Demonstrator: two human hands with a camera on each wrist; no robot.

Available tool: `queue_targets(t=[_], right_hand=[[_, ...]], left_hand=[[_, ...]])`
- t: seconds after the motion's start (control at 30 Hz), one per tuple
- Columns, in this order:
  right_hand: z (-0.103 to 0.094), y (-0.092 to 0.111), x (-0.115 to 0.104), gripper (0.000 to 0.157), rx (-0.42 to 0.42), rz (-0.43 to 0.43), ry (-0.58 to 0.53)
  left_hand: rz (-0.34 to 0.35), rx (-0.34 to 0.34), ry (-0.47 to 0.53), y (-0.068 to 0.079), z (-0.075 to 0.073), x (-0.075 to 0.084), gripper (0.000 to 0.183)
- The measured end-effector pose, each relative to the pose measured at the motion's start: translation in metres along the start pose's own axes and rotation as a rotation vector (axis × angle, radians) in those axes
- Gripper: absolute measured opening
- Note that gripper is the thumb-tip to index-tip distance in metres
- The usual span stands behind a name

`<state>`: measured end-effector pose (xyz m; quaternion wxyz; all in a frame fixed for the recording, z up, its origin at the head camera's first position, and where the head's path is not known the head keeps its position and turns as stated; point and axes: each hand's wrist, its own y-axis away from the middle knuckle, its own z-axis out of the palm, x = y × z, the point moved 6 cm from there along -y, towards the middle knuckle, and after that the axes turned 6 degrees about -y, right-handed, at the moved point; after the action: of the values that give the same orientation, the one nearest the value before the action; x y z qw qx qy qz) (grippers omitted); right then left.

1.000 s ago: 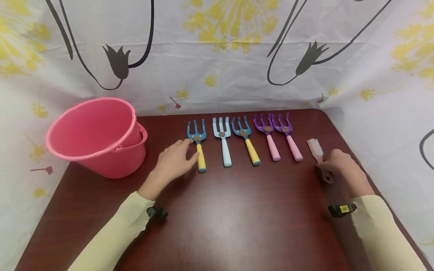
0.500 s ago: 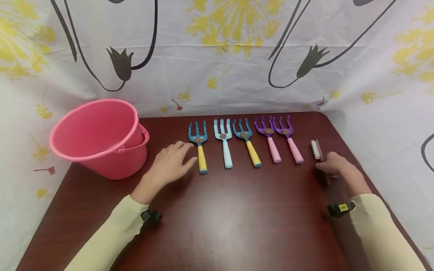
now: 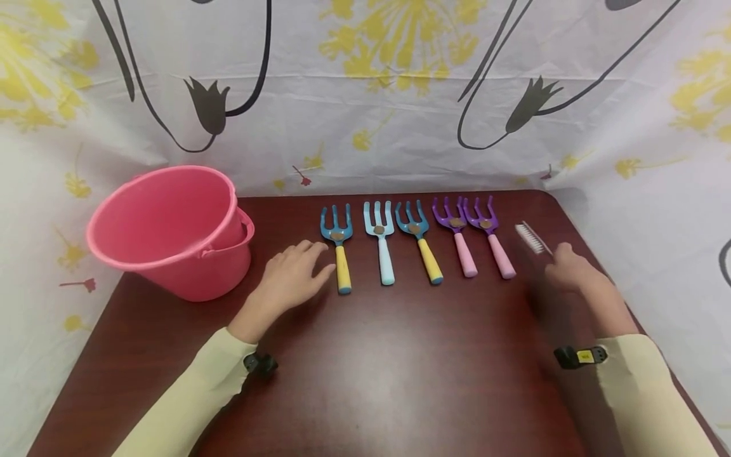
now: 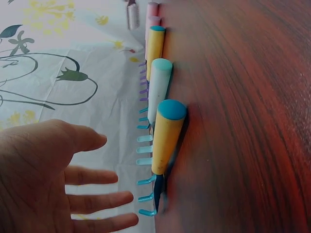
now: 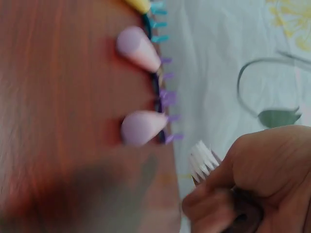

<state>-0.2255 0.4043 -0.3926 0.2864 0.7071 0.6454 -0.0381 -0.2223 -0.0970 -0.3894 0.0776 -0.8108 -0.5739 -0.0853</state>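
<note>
In the head view, my right hand grips a small pink brush by its handle, the white bristles sticking out past the fingers. The brush is raised over the right side of the table. My left hand has its fingers spread beside the leftmost hand fork, which has a yellow handle and blue tines. A light blue hand fork lies right of it, then another yellow-handled hand fork. Two pink-handled hand forks with purple tines lie nearest the brush. Brown patches mark the fork heads.
A pink bucket stands at the back left of the dark wooden table, its handle hanging down on the right. A white printed cloth rises behind the table and along both sides.
My right hand has lifted the brush off the table and turned it, its bristle end now pointing up and left. The left hand has drawn slightly away from the leftmost hand fork.
</note>
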Motion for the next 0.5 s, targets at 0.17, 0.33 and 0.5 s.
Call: queue_targets(t=[0.17, 0.33, 0.5], right_hand=[[-0.007, 0.002, -0.035, 0.033, 0.124, -0.121, -0.006], [-0.003, 0.008, -0.071, 0.054, 0.124, -0.175, -0.057], [0.001, 0.016, -0.098, 0.059, 0.173, -0.242, -0.083]], left_hand=[[-0.075, 0.013, 0.032, -0.007, 0.004, -0.002, 0.053], [-0.125, 0.012, 0.052, -0.016, 0.006, 0.002, 0.046], [-0.159, -0.019, 0.012, -0.027, 0.013, 0.009, 0.051]])
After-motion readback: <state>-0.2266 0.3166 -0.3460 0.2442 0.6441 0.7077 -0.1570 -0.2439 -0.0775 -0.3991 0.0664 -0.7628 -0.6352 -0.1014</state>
